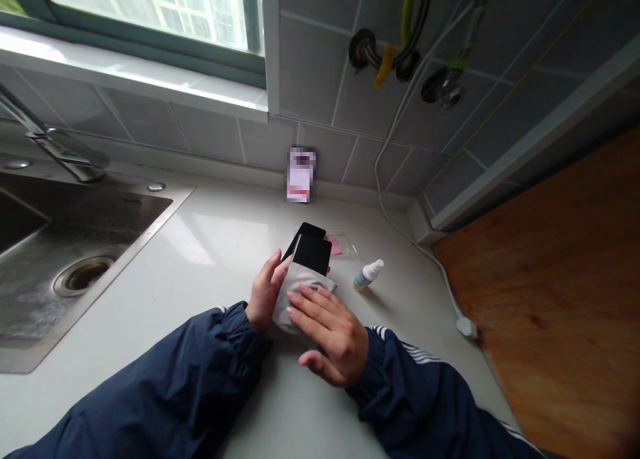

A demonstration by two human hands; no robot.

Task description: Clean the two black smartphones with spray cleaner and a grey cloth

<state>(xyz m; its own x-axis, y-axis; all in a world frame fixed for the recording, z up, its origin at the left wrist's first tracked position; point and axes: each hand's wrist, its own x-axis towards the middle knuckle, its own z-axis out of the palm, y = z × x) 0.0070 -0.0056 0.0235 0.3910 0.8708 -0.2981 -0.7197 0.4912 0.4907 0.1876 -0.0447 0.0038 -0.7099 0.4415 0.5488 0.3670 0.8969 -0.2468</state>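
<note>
My left hand (pixel 265 292) grips a phone (pixel 314 253) by its left side, its black screen facing up. A light grey cloth (pixel 290 305) lies over the phone's lower half and hangs down toward me. On top of this cloth rests my right hand (pixel 327 332), palm down with fingers stretched out flat and the thumb apart. Just behind the phone shows a second flat black object (pixel 311 230), partly hidden by it. To the right stands a small spray bottle (pixel 367 275) with a white cap.
A clear plastic piece (pixel 347 243) and a pink slip (pixel 335 247) lie behind the phone. Against the tiled wall leans a blurred card-like object (pixel 300 175). The steel sink (pixel 175 212) is at left, a wooden panel (pixel 560 299) at right, with a white cable (pixel 400 227) before it.
</note>
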